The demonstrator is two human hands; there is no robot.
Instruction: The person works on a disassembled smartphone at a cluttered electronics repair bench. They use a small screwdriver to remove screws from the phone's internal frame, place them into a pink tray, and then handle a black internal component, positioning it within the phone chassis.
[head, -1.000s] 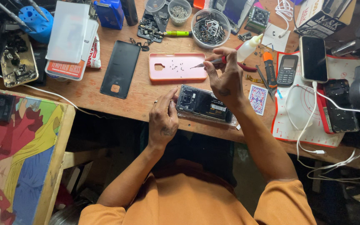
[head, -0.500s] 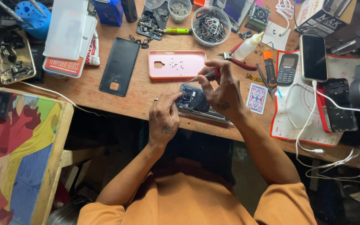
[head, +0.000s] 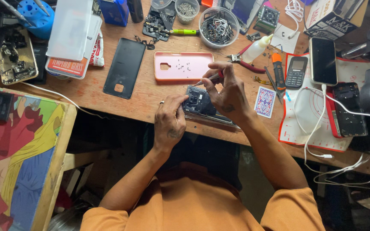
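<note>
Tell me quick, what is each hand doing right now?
Left hand: closed, fingers steadying the opened phone at the bench edge.
Right hand: closed, holding a small screwdriver, tip pointing down at the phone.

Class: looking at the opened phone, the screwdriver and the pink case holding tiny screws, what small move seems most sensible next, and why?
Probably lower the screwdriver tip into the opened phone: the right hand holds it above the phone, and the left hand steadies the edge.

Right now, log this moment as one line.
left hand: steadies opened phone | right hand: screwdriver tip on phone | pink case: holds screws
</note>
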